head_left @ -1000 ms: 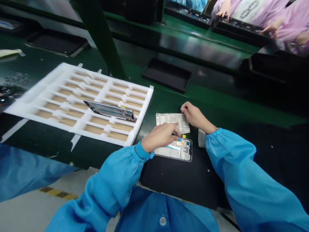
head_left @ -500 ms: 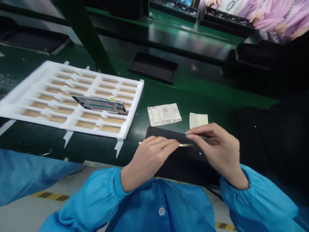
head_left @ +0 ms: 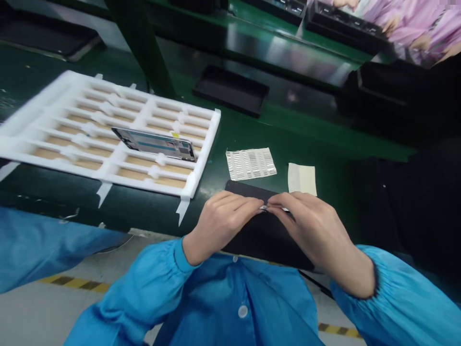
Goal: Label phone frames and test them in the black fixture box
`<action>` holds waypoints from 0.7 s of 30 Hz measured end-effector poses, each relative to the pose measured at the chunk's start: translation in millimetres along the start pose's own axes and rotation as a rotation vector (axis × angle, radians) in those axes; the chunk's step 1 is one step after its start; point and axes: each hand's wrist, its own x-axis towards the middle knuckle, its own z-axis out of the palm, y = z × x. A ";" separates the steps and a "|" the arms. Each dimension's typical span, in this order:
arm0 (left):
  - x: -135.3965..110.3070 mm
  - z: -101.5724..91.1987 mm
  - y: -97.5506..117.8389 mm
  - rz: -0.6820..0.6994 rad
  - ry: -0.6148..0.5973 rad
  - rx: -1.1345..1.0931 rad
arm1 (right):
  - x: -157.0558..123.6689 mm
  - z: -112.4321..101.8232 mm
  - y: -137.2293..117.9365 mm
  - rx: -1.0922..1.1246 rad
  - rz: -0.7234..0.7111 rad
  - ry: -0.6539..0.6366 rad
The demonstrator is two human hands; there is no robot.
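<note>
both hands are drawn together over a black mat [head_left: 270, 240] at the near edge of the dark green tabletop [head_left: 248, 132]. the left hand [head_left: 224, 218], knuckles up, grips a slim metal-edged frame [head_left: 264, 208], which is turned edge-on and mostly covered by the fingers. the right hand [head_left: 313, 223] meets it from the other side, thumb and forefinger pinched close at the frame's edge; whether it grasps the frame itself or some small piece cannot be told.

just beyond the mat lies a silver-striped sheet [head_left: 251, 164], and to its right a pale paper square [head_left: 306, 179], close behind the right hand. to the left a white foam tray [head_left: 207, 151] with brown-bottomed slots carries a second frame [head_left: 154, 145], standing on its long edge and bearing a yellow tab [head_left: 175, 135]. a shallow black tray [head_left: 232, 91] sits farther back, and pink sleeves [head_left: 414, 21] show at the upper right.
</note>
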 end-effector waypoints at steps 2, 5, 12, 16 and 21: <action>-0.6 0.2 -2.0 0.005 0.011 0.001 | 1.4 -2.2 -2.4 -0.053 0.000 -0.037; -2.1 0.7 -4.3 0.019 0.016 -0.003 | 4.6 -6.3 -8.6 -0.095 -0.008 -0.073; -3.8 2.6 -6.5 0.088 0.065 -0.025 | 17.7 -14.7 -25.6 -0.153 -0.096 -0.075; -4.6 4.9 -9.4 0.174 0.099 0.041 | 14.0 -12.0 -23.6 -0.133 -0.092 -0.069; -6.7 7.3 -11.2 0.228 0.098 0.080 | -10.5 2.0 -11.2 0.039 -0.021 0.157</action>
